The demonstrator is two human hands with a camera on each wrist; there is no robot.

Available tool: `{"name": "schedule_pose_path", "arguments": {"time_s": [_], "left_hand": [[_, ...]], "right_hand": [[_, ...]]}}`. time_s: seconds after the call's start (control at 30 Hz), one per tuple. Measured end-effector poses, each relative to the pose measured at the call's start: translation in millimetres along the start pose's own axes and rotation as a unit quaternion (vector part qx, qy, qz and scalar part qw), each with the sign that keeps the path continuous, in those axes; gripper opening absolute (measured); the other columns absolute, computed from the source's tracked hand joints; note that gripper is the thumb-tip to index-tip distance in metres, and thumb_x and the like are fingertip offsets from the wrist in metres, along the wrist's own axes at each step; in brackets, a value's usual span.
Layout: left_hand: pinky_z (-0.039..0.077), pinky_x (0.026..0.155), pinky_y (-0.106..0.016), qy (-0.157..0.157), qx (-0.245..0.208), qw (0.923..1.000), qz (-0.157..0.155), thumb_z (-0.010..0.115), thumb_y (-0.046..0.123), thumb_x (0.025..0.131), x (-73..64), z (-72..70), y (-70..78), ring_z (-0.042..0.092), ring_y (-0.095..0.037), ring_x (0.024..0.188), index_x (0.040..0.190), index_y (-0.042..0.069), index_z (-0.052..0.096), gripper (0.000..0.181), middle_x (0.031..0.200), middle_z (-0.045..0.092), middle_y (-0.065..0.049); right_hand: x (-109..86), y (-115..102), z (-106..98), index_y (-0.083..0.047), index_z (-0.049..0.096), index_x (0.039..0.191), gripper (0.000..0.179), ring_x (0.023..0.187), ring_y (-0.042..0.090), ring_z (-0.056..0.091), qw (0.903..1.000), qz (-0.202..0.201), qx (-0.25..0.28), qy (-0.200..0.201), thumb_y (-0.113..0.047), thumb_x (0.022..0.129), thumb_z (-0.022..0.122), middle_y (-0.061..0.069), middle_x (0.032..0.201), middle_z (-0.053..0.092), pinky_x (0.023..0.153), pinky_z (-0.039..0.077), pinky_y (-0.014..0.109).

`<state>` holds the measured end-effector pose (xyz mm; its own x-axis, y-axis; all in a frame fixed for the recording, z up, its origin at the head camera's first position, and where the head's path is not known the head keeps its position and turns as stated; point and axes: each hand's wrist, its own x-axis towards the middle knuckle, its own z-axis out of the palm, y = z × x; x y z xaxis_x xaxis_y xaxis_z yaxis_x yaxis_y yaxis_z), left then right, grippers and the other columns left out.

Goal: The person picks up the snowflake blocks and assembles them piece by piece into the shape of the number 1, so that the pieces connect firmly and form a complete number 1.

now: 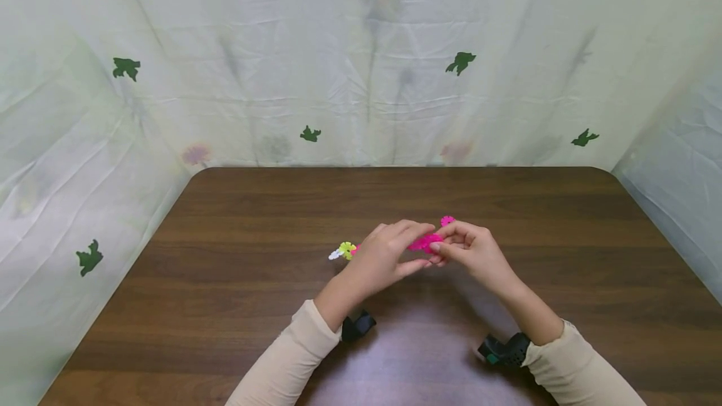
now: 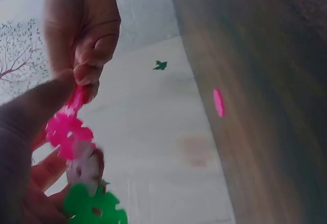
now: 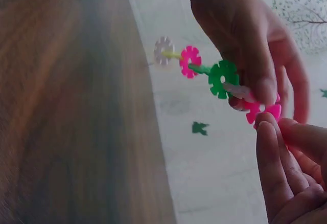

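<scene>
Both hands hold a chain of notched plastic snowflake discs above the table. My left hand (image 1: 383, 252) grips it near a white disc (image 2: 82, 169) and a pink disc (image 2: 67, 134). At the chain's right end, my right hand (image 1: 476, 254) pinches a pink disc (image 1: 430, 241) between thumb and fingers. Beyond the left hand the chain runs on through a green disc (image 3: 223, 79) and another pink disc (image 3: 190, 61) to a yellow disc (image 1: 346, 249) and a white disc (image 1: 335, 255). Fingers partly cover the joint between the hands.
A loose pink disc (image 2: 219, 103) lies on the brown wooden table (image 1: 254, 218), just beyond the right hand. Dark wrist devices (image 1: 504, 349) sit below both wrists. A pale curtain (image 1: 338, 67) with green bird shapes hangs behind the table and along its sides.
</scene>
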<state>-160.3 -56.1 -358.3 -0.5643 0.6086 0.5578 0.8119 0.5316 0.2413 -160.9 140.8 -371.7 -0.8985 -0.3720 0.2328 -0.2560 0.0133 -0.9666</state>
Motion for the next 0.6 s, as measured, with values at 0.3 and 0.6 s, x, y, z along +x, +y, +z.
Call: {"name": "schedule_pose_path", "arguments": {"time_s": [0.3, 0.6], "left_hand": [[0.039, 0.065, -0.024, 0.013, 0.023, 0.9996, 0.01, 0.073, 0.023, 0.076, -1.5, 2.8, -3.9, 0.056, -0.009, 0.083, 0.108, 0.011, 0.062, 0.037, 0.092, 0.062, 0.002], [0.04, 0.067, -0.026, 0.042, 0.033, 0.9986, 0.004, 0.075, 0.022, 0.073, -1.1, -5.5, -11.8, 0.057, -0.011, 0.086, 0.108, 0.009, 0.062, 0.039, 0.098, 0.064, 0.0]], "right_hand": [[3.3, 0, -3, 0.01, 0.058, 0.097, 0.02, 0.066, 0.028, 0.063, 0.9989, 0.017, -0.037, -0.022, -0.003, 0.083, 0.062, 0.016, 0.079, 0.063, 0.062, 0.051, 0.04], [26.1, 32, -39, -0.001, 0.06, 0.107, 0.028, 0.087, 0.031, 0.06, 0.969, 0.029, -0.242, 0.042, -0.016, 0.084, 0.063, 0.013, 0.099, 0.062, 0.073, 0.048, 0.043]]}}
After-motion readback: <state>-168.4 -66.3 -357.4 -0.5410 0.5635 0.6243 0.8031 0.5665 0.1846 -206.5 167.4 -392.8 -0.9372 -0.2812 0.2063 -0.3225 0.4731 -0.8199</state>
